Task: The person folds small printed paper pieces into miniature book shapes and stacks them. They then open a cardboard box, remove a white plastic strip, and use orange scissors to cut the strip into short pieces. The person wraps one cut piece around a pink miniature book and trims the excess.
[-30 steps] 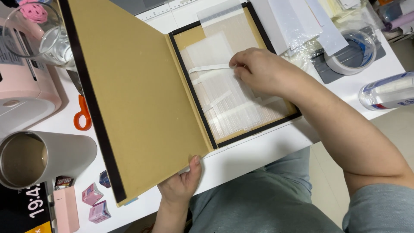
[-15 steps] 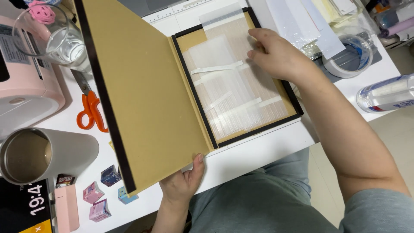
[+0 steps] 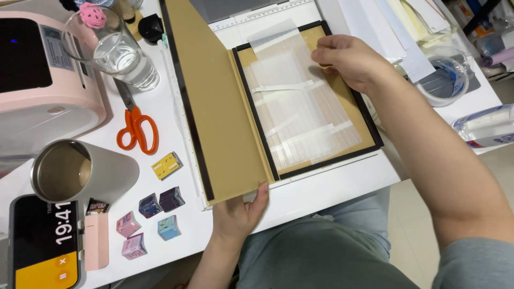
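A black picture frame (image 3: 369, 119) lies face down on the white table, with translucent taped sheets (image 3: 300, 107) inside it. Its brown backing board (image 3: 214, 101) is swung up to the left. My left hand (image 3: 241, 214) grips the board's near corner at the table's front edge. My right hand (image 3: 348, 59) rests on the upper right part of the sheets, with its fingertips pressed onto the translucent material near the frame's far edge.
Orange scissors (image 3: 136, 128), a glass of water (image 3: 120, 53), a pink machine (image 3: 43, 75) and a metal tumbler (image 3: 75, 171) stand at the left. Small coloured boxes (image 3: 152, 211) and a phone (image 3: 45, 241) lie near the front left. A tape roll (image 3: 447, 80) and bottle (image 3: 484, 126) sit right.
My right hand has slid from the middle of the sheets up toward the frame's far right corner. The left hand still holds the board's corner. My view has shifted.
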